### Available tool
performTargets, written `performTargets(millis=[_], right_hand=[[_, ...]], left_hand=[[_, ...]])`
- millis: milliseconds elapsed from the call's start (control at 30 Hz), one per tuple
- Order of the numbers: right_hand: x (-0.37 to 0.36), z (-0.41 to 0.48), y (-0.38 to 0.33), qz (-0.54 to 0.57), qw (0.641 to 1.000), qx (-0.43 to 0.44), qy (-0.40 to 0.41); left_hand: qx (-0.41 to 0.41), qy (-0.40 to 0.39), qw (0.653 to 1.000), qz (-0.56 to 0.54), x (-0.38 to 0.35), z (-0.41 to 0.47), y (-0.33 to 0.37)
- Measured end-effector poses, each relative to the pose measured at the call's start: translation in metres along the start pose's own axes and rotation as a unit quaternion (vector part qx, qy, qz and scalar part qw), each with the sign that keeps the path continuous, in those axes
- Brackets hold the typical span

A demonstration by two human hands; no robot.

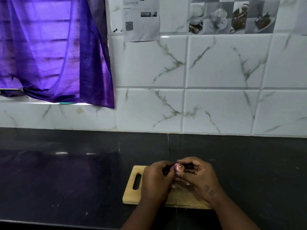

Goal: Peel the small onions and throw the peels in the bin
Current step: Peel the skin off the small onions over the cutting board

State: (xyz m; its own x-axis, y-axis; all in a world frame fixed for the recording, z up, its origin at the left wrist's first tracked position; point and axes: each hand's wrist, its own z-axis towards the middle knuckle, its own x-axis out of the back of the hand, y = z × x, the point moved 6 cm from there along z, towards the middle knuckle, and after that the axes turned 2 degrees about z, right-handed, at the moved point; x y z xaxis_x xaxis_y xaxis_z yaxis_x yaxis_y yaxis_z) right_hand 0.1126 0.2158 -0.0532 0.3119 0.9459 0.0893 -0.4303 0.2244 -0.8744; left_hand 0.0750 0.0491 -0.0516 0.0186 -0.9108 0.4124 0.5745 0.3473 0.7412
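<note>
Low in the frame, your left hand (156,178) and right hand (197,175) both pinched the small onion (178,167) between curled fingertips above the cutting board (131,195).

Both forearms reach forward and converge low in view. The left hand (157,178) has its fingers curled inward, knuckles up. The right hand (197,173) meets it fingertip to fingertip, thumb and fingers bent, the two pinching the same small onion (178,168) between them.
</note>
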Motion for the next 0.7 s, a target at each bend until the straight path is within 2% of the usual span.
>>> performTargets(millis=[267, 567, 700], right_hand=[[-0.001, -0.001, -0.004, 0.024, 0.999, 0.017, -0.013], [0.0, -0.002, -0.006, 0.082, 0.996, -0.006, -0.028], [-0.004, -0.001, -0.002, 0.084, 0.996, -0.025, -0.033]], left_hand=[[0.04, 0.03, 0.998, -0.032, 0.003, 0.002, -0.009], [0.026, 0.033, 0.996, 0.082, 0.001, 0.004, -0.008], [0.021, 0.034, 0.998, 0.054, 0.002, 0.003, -0.004]])
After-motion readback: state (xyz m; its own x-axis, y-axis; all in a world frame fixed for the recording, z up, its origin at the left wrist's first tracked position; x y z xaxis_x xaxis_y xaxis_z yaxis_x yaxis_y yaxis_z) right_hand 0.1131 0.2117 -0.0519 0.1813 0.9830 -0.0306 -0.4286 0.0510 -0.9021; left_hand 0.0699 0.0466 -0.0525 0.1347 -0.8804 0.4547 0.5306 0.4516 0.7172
